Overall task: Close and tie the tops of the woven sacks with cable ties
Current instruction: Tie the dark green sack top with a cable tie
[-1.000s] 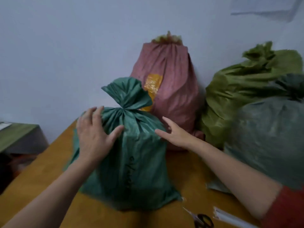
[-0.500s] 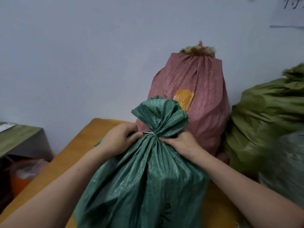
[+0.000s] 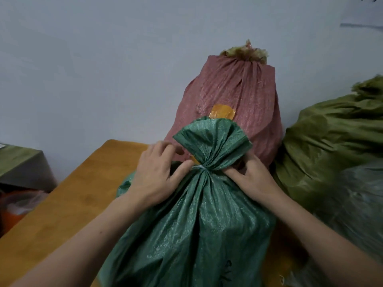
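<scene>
Gripping the gathered neck of one green woven sack (image 3: 199, 235) from either side, the left hand (image 3: 157, 175) and right hand (image 3: 252, 179) each curled thumb and fingers around it at one white cable tie (image 3: 200, 167). This sack stood on one wooden table (image 3: 83, 193), in front of one red woven sack (image 3: 234, 96) and one olive sack (image 3: 331, 146)

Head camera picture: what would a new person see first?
The shiny green woven sack in the middle, its gathered neck gripped by the left hand and right hand at a white cable tie. Behind it a pinkish-red woven sack stands by the wall, with an olive-green sack to its right.
</scene>
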